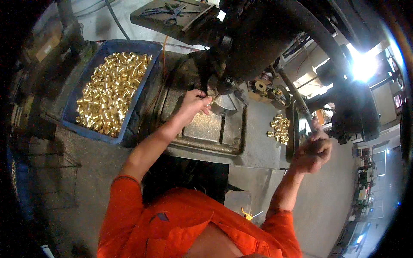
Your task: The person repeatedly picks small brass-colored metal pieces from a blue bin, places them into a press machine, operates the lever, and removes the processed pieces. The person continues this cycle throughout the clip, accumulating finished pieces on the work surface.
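Note:
My left hand [195, 105] reaches in under the drill-press-like machine [247, 51], its fingers pinched together beside the holding fixture [226, 102]. A small brass fitting [210, 103] shows at the fingertips, partly hidden by them. Over on the right, my right hand [313, 152] is closed around the lower end of the machine's long lever [297, 96]. Beneath the fixture lies the metal machine table [195, 142], with brass chips [202, 124] scattered over it.
A blue bin [129, 124] heaped with brass fittings [112, 92] stands left of the machine table. Several more brass fittings [280, 129] lie in a pile to the right. Scissors-like pliers [172, 18] rest on a platform at the back. A thin orange cable [164, 56] runs beside the bin.

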`<action>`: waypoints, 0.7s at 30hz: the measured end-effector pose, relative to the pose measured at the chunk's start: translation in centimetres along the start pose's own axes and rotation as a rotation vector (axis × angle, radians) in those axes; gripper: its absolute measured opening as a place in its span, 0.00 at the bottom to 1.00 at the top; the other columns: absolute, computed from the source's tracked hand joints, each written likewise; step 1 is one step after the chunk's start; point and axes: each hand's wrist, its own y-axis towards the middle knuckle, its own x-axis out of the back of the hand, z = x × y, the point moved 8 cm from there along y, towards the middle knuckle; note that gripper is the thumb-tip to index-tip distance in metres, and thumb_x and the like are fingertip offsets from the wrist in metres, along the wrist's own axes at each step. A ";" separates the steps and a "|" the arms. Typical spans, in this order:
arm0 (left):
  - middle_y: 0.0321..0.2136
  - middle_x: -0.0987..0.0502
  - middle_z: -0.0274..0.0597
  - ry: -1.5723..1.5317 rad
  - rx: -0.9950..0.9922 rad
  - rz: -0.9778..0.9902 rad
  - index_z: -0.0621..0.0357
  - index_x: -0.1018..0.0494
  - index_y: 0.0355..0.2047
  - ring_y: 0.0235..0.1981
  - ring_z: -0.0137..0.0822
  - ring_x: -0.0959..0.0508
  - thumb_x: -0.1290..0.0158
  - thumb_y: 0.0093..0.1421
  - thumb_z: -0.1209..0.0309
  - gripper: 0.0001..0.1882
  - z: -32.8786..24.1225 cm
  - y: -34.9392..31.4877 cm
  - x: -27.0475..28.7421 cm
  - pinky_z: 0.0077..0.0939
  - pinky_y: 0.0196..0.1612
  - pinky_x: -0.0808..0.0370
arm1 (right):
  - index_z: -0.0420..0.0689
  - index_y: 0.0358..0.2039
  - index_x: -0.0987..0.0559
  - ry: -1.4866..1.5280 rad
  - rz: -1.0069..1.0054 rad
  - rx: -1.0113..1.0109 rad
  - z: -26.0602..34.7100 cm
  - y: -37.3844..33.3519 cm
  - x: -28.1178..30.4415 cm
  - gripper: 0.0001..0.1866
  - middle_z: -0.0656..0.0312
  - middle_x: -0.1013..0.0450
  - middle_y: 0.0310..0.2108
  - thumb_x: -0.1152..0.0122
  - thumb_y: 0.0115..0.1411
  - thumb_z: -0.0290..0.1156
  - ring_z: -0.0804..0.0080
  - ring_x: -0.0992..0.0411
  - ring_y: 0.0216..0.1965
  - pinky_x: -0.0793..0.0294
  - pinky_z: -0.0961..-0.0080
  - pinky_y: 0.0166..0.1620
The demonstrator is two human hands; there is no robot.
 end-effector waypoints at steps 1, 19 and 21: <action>0.29 0.28 0.53 0.006 -0.004 -0.009 0.77 0.38 0.38 0.21 0.35 0.25 0.44 0.51 0.72 0.21 -0.1 0.0 0.1 0.24 0.19 0.27 | 0.44 0.16 0.46 0.018 -0.016 0.013 -0.3 -0.9 -0.1 0.12 0.56 0.40 0.18 0.63 0.55 0.29 0.47 0.32 0.41 0.46 0.42 0.55; 0.32 0.26 0.51 0.583 -0.336 -0.139 0.71 0.33 0.38 0.29 0.41 0.23 0.44 0.50 0.69 0.19 -3.5 -2.2 0.5 0.34 0.33 0.28 | 0.39 0.22 0.28 -0.347 -0.052 -0.163 -0.8 13.6 -0.3 0.13 0.61 0.30 0.19 0.53 0.60 0.33 0.76 0.34 0.23 0.35 0.81 0.32; 0.31 0.25 0.51 1.023 -0.705 -0.162 0.68 0.29 0.36 0.33 0.45 0.24 0.42 0.46 0.72 0.17 -6.5 -4.4 -2.4 0.36 0.38 0.28 | 0.36 0.28 0.28 -0.792 0.131 -0.047 -0.5 17.2 0.5 0.10 0.58 0.29 0.24 0.54 0.58 0.30 0.68 0.30 0.29 0.32 0.74 0.36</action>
